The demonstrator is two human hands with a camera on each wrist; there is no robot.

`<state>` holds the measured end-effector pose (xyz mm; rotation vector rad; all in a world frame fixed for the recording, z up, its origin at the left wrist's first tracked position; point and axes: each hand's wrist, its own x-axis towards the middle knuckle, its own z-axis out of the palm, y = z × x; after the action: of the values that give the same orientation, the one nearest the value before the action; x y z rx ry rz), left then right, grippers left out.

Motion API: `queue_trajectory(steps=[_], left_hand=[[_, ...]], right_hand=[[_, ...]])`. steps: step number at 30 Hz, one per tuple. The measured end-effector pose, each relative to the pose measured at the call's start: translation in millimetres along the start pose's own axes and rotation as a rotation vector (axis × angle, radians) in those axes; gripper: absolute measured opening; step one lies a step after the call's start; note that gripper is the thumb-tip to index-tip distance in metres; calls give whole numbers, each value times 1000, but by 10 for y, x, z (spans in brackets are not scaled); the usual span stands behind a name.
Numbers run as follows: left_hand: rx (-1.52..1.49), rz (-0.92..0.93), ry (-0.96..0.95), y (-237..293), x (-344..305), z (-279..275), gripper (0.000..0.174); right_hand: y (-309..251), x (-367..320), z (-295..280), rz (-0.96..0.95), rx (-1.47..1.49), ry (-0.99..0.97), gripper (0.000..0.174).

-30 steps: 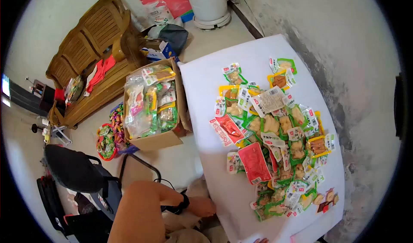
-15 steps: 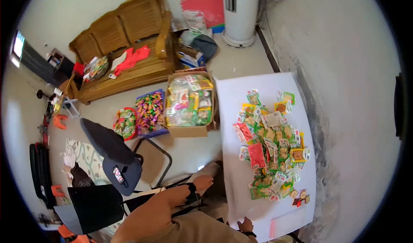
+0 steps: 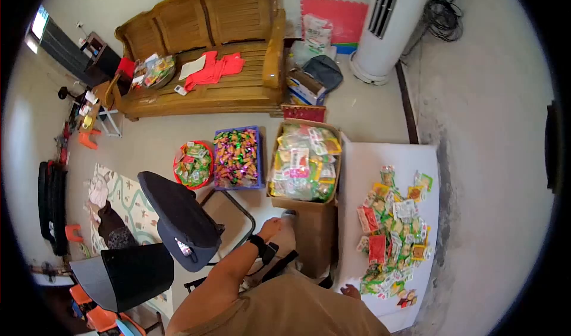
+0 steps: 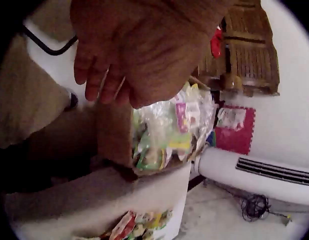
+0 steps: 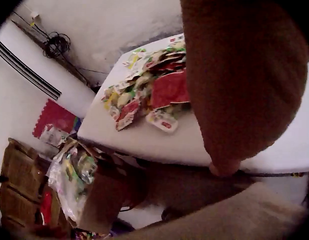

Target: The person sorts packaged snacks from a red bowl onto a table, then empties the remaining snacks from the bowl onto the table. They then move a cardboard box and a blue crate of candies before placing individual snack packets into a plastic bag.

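Note:
My left hand (image 3: 270, 229) hangs beside the table with nothing in it, its fingers loose in the left wrist view (image 4: 139, 55). My right hand (image 3: 351, 291) is at the table's near left edge, next to a pile of sealed snack packets (image 3: 389, 247); the right wrist view shows mostly the back part of this hand (image 5: 244, 95), its fingers largely hidden. Among the green-edged packets lie red ones (image 3: 377, 250). Ahead of my left hand stands an open cardboard box (image 3: 303, 204) full of similar packets (image 3: 306, 157).
The white-covered table (image 3: 363, 157) runs along the wall. Left of the box are a blue crate (image 3: 260, 157) of wrapped sweets and a red basket (image 3: 177, 172) of packets. A dark chair (image 3: 178, 217) stands at my left, a wooden sofa (image 3: 202, 101) behind the containers.
The head view has swung toward the left and drawn back, so the table sits farther right and the sofa shows more fully. My right hand has come into fuller view at the table edge.

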<state>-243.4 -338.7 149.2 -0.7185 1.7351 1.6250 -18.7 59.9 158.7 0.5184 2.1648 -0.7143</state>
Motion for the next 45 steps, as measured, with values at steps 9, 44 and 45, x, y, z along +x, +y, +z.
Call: queue_trajectory(steps=[9,44,45], left_hand=[[-30,-44,310,470,912,-653,29],[634,183,361,859,2434,-938,36],[628,180,358,839,2420,-979,36]], right_hand=[[-1851,1388,-1172,-316,24,230,50],[-3438,3604,-1191,-333,92,163,16],[-3571,3526,-1224,-206,256,156,17]])
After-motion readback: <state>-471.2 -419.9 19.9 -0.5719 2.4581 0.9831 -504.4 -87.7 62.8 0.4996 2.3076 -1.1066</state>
